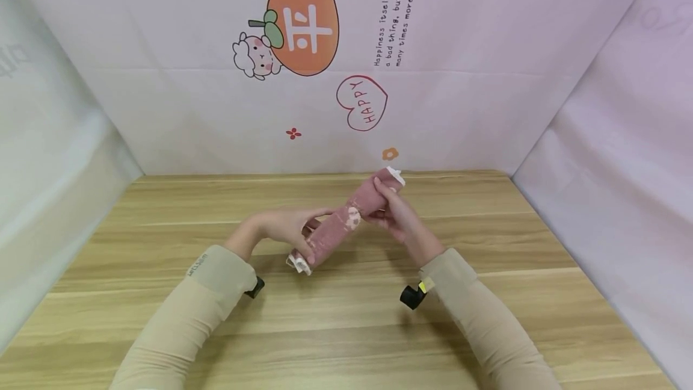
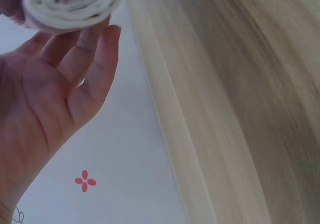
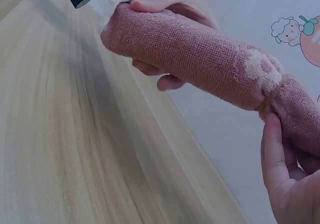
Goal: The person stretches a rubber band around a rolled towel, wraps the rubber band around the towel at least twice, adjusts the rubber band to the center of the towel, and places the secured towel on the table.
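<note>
A rolled pink towel with white ends is held up at a slant over the table, its right end higher. Around its middle, in the right wrist view, sits a thin tan band that cinches the roll beside a white patterned patch. My left hand grips the lower left part, thumb on the near side and fingers behind. Toward the upper right end, my right hand holds the roll between thumb and fingers, with fingertips at the band. The left wrist view shows the coiled white end above the left palm.
The wood-grain table reaches back to a white printed cloth hanging behind it, and similar cloth hangs at both sides. Small black devices are worn at the wrists, below the beige sleeves.
</note>
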Demonstrator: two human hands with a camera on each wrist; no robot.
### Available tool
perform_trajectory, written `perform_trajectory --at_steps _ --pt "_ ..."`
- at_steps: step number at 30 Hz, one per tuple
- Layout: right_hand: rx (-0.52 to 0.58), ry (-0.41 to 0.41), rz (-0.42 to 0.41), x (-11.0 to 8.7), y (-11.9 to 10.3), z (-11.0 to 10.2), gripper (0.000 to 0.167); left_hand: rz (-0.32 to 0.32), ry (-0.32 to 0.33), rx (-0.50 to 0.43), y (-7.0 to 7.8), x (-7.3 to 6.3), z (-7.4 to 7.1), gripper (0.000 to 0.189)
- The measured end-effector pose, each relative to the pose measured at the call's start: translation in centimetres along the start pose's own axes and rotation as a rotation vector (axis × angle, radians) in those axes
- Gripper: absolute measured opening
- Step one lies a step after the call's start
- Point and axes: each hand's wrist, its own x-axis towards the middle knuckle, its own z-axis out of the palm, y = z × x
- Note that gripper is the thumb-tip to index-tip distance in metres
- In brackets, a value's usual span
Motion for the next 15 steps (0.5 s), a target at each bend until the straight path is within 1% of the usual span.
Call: perform_trajectory --at_steps 2,5,8,10,12,15 --pt "0.008 0.005 -0.004 0.05 0.05 -0.12 0.046 -0.004 -0.042 0.01 -0.08 -0.27 -0.25 0.112" --pt "0.03 0.02 -0.004 0.14 0.14 -0.21 0.042 0.017 -0.095 0.047 -0.3 -0.45 -0.66 0.116" --pt "0.061 0.039 -0.003 0.23 0.24 -0.32 0.035 0.031 -0.121 0.075 -0.21 -0.56 -0.91 0.117" --pt "0.064 0.047 -0.006 0.32 0.34 -0.41 0.033 0.038 -0.126 0.083 -0.17 -0.53 -0.99 0.114" --pt "0.066 0.047 -0.014 0.37 0.49 -0.52 0.031 0.032 -0.117 0.094 -0.11 -0.49 -1.01 0.112" --pt "0.04 0.04 -0.02 0.41 0.81 -0.57 0.03 -0.014 -0.075 0.108 -0.18 -0.33 -0.91 0.112"
